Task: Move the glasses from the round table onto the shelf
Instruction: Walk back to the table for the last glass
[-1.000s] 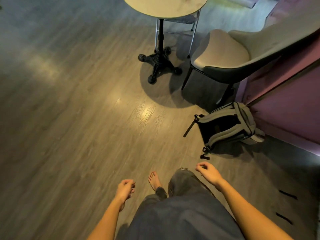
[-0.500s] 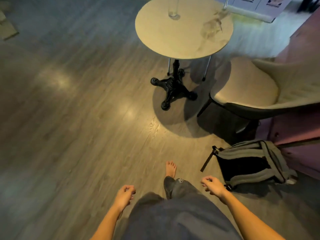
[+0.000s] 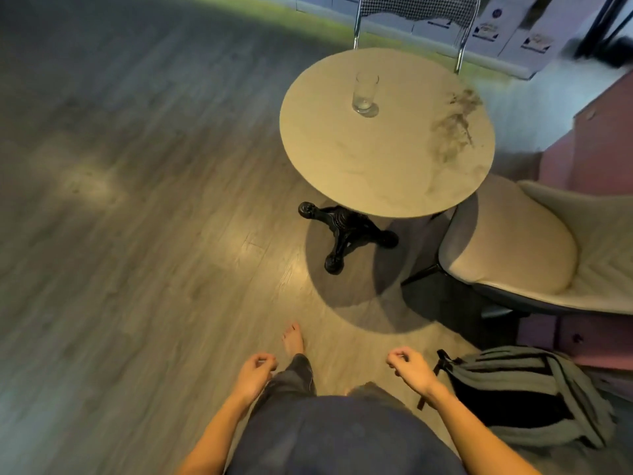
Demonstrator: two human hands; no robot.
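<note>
One clear drinking glass (image 3: 365, 94) stands upright on the far half of the round beige table (image 3: 376, 173), which rests on a black cast-iron foot (image 3: 342, 234). My left hand (image 3: 255, 371) and my right hand (image 3: 409, 366) hang low near my legs, well short of the table, both loosely curled with nothing in them. No shelf is in view.
A cream upholstered chair (image 3: 513, 241) stands right of the table, a metal-framed chair (image 3: 411, 15) behind it. A grey and black backpack (image 3: 527, 402) lies on the wooden floor by my right hand. Pink cabinetry (image 3: 603, 138) runs along the right.
The view has tilted up and moved closer, so the whole tabletop and the glass now show. My hands stay low and empty; the backpack has slid toward the lower right.
</note>
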